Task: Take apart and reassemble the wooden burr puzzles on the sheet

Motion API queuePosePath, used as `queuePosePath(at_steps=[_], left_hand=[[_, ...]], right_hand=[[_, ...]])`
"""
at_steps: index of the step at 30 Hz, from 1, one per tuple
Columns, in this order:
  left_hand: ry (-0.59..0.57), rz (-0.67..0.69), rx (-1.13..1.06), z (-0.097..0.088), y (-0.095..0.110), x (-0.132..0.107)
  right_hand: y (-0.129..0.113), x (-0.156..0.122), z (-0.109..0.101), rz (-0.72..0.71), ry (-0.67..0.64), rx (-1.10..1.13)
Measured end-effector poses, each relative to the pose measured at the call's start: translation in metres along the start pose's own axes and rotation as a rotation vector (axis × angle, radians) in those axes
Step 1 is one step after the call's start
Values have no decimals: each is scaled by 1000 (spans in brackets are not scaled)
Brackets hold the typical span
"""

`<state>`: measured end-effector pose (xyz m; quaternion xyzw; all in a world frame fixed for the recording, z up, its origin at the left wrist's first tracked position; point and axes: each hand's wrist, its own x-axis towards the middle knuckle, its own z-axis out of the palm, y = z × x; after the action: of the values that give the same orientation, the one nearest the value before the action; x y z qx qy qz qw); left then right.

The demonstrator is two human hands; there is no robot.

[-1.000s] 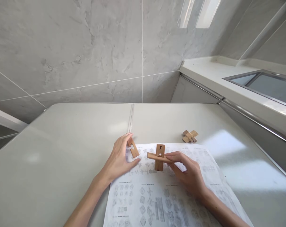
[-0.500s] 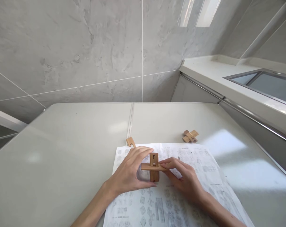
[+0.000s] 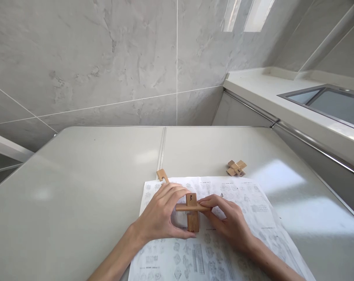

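Two notched wooden bars are crossed into a wooden cross [image 3: 192,210]; the upright bar bears a handwritten "3". My left hand [image 3: 161,216] pinches the upright bar, forefinger at its top and thumb at its lower end. My right hand [image 3: 229,224] grips the right end of the level bar between its fingertips. The cross stands over a printed instruction sheet [image 3: 212,242] spread on the pale table [image 3: 77,175]. A single notched wooden piece [image 3: 162,175] lies at the sheet's far left corner, apart from both hands.
A small assembled pair of crossed wooden pieces [image 3: 236,168] lies on the table beyond the sheet to the right. A seam [image 3: 162,146] runs down the tabletop's middle. A tiled wall rises behind; a counter with a steel sink [image 3: 326,101] stands at the right.
My left hand let go of the single piece at the sheet's corner and moved right onto the cross. The cross came nearer to me and lower, now held by both hands.
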<state>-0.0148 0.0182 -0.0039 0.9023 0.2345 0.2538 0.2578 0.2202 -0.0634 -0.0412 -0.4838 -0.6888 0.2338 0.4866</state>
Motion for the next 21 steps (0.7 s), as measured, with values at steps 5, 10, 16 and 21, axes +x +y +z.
queuePosePath(at_steps=[5, 10, 16, 21], left_hand=[[10, 12, -9, 1, 1, 1], [5, 22, -37, 4, 3, 2], [-5, -3, -41, 9, 4, 0], [-35, -48, -124, 7, 5, -2]], right_hand=[[-3, 1, 0, 32, 22, -10], [-5, 3, 0, 43, 72, -28], [-1, 3, -2, 87, 62, -9], [-1, 4, -5, 154, 8, 67]])
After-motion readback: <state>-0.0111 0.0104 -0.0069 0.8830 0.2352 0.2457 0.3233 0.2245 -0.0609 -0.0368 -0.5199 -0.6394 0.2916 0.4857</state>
